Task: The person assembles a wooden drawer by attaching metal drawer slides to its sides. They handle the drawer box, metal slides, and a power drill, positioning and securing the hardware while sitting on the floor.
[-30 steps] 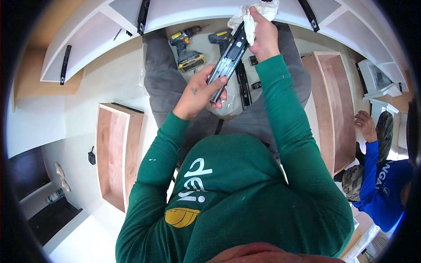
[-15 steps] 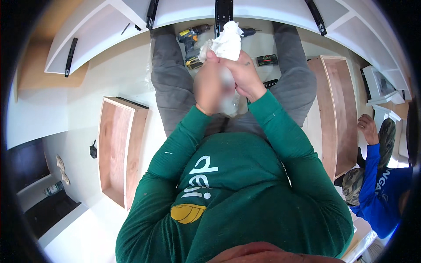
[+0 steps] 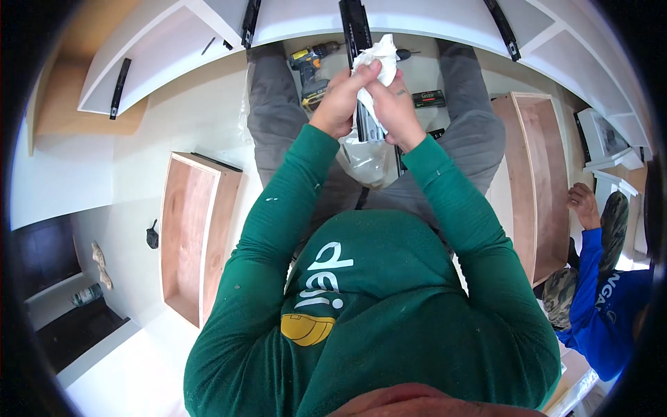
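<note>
A black drawer slide point(image 3: 356, 31) runs from the white cabinet edge down between my hands, its near end silvery. My left hand point(image 3: 338, 103) is closed along the slide's left side, its thumb reaching onto a crumpled white paper point(image 3: 382, 55). From the other side my right hand point(image 3: 397, 108) grips the paper and presses it against the slide. Both hands hide part of the slide. A clear plastic bag point(image 3: 368, 163) lies just below, between my legs.
A yellow-black cordless drill point(image 3: 306, 66) and a small dark box point(image 3: 429, 99) lie on the floor between my legs. Wooden drawer boxes stand left point(image 3: 187, 236) and right point(image 3: 531, 181). White cabinet point(image 3: 299, 21) panels carry more black slides. A person in blue point(image 3: 604, 292) sits at far right.
My hands have moved apart slightly, and the slide now shows between them. The white paper has shifted a little right and down.
</note>
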Demonstrator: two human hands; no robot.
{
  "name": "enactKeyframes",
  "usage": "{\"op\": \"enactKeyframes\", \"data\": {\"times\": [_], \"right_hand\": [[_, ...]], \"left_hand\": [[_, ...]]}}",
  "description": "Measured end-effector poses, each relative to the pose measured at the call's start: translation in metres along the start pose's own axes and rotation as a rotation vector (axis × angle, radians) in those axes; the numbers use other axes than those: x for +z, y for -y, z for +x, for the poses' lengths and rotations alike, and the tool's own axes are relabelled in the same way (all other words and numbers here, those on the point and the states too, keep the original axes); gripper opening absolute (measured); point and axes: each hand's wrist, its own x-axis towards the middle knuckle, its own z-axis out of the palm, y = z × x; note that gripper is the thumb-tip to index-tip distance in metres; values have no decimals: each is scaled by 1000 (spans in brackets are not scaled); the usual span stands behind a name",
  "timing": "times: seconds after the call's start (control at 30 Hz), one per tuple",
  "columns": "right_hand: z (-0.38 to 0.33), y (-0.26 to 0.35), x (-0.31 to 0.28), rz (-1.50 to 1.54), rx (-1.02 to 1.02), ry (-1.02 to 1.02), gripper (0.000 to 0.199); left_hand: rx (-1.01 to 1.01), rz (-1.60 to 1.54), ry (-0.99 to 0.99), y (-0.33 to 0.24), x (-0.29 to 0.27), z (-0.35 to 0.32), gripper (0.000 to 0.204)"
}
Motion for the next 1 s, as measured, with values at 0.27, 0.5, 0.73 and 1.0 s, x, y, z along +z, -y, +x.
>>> {"op": "enactKeyframes", "data": {"times": [0.27, 0.5, 0.73, 1.0], "right_hand": [[-6, -5, 7, 320, 92, 113, 36], [-11, -24, 17, 120, -131, 117, 34], [-13, -16, 13, 199, 243, 123, 31], [-39, -28, 8, 162, 160, 199, 31]], "left_hand": [[142, 44, -276, -4, -6, 21, 45], [105, -71, -29, -7, -32, 29, 49], [57, 26, -142, -1, -36, 38, 45], [191, -65, -141, 6, -48, 34, 30]]}}
